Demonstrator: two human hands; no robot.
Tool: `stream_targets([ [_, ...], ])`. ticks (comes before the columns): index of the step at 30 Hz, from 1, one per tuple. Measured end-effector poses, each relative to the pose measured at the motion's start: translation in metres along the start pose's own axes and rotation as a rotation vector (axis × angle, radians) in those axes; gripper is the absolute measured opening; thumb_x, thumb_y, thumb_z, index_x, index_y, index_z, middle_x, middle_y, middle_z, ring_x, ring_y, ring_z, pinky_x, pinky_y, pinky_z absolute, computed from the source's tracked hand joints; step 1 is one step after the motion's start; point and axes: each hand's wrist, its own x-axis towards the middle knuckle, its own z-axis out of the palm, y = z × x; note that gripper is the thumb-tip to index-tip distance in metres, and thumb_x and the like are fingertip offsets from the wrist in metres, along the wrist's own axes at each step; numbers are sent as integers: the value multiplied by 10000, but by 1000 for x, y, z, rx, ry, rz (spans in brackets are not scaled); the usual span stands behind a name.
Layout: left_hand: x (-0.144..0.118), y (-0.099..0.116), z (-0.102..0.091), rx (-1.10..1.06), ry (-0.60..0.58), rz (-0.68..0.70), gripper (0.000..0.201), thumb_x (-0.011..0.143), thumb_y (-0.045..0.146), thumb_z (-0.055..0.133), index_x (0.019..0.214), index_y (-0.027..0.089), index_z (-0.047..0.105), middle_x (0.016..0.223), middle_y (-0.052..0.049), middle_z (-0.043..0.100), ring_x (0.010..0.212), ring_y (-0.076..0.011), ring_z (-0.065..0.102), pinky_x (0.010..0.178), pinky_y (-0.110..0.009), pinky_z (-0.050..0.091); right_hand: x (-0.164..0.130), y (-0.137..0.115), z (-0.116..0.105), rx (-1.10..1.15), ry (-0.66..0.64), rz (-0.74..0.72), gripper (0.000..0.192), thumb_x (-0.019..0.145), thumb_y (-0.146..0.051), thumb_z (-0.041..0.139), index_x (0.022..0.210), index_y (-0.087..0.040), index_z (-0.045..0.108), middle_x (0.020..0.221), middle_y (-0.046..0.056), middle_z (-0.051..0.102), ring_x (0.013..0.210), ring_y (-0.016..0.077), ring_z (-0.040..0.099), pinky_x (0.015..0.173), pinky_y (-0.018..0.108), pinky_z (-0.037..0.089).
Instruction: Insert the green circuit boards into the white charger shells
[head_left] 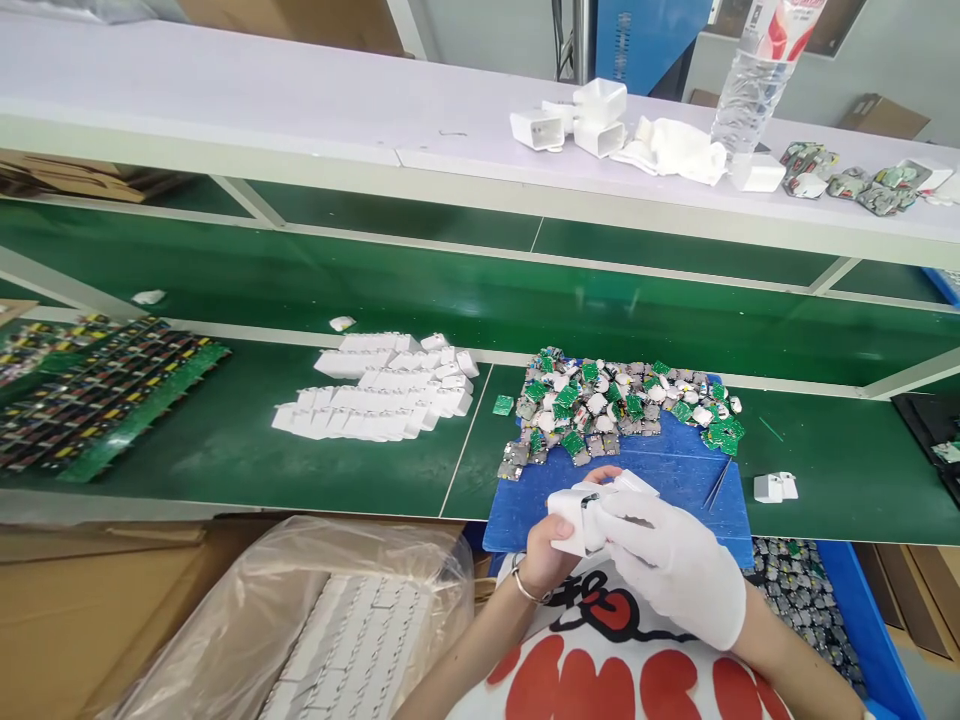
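My left hand (546, 556), bare and with a bracelet at the wrist, is closed around a white plastic housing (568, 520) in front of my chest. A dark edge shows at the housing's open end. There my right hand (660, 560), in a white glove, presses with its fingers closed against the housing; its fingertips are partly hidden. Another white piece (637, 483) shows just behind the gloved fingers, and I cannot tell which hand supports it. Beyond both hands, a blue mat (660, 480) bears a heap of small circuit boards (592, 400).
Rows of white housings (375, 400) stand left on the green table (360, 475), with circuit board panels (127, 400) farther left. Tweezers (718, 484) lie on the mat, near two housings (775, 487). A plastic-lined box (352, 640) and a blue bin (862, 610) sit below. A bottle (757, 90) stands on the shelf.
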Motion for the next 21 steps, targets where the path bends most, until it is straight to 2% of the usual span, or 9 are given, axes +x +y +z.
stream_targets([
  [2,1,-1,1,-32,-5,5,685,455,242,588,1130,130,564,904,-116,684,918,-375,627,758,-436,482,-1,2,-3,-6,88,8,285,947,-281,446,1186,-281,600,1141,42,632,1009,176,608,885,322,527],
  [5,3,-3,1,-77,-26,-30,659,464,277,581,1108,135,578,951,-125,678,941,-375,615,768,-448,471,-2,8,-15,30,342,147,268,931,-261,477,1154,-288,622,1079,26,673,987,172,632,862,292,535],
  [7,3,-5,-2,-96,-44,-64,590,473,288,586,1042,137,610,935,-122,680,939,-366,612,770,-443,463,1,13,-23,117,398,212,264,901,-270,537,1150,-287,623,1085,28,673,984,170,638,839,285,543],
  [8,2,-7,-5,-105,-47,-67,527,480,292,589,982,135,631,901,-118,683,925,-359,615,766,-435,459,3,15,-26,167,348,186,279,875,-287,579,1150,-281,625,1113,35,661,1014,176,627,853,294,537],
  [10,1,-12,-11,-123,-29,-55,406,513,305,589,873,130,658,824,-106,687,875,-336,623,745,-411,454,10,19,-27,257,161,59,308,816,-305,649,1122,-273,649,1165,42,638,1072,188,597,913,320,503],
  [12,0,-16,-17,-141,-1,-74,368,558,332,580,854,131,670,788,-99,688,849,-325,623,736,-405,449,18,21,-24,377,-15,16,292,794,-299,665,1084,-271,674,1176,36,635,1079,184,591,945,322,478],
  [15,-2,-19,-21,-190,20,-141,382,624,390,562,899,147,669,824,-93,689,903,-336,608,784,-441,439,28,24,-18,630,-165,221,298,832,-306,613,1117,-231,663,1152,44,651,1045,171,616,935,302,488],
  [18,-3,-18,-19,-232,16,-174,367,634,395,571,889,150,667,826,-90,685,941,-345,594,828,-468,424,38,28,-17,814,-281,434,453,813,-370,634,1223,-182,595,1252,75,592,1150,208,562,989,335,455],
  [21,-5,-17,-13,-221,-23,-238,399,609,382,583,923,151,669,818,-93,688,965,-374,585,816,-481,422,47,35,-20,865,-463,497,561,740,-422,699,1239,-191,585,1286,71,565,1193,241,524,1011,367,432],
])
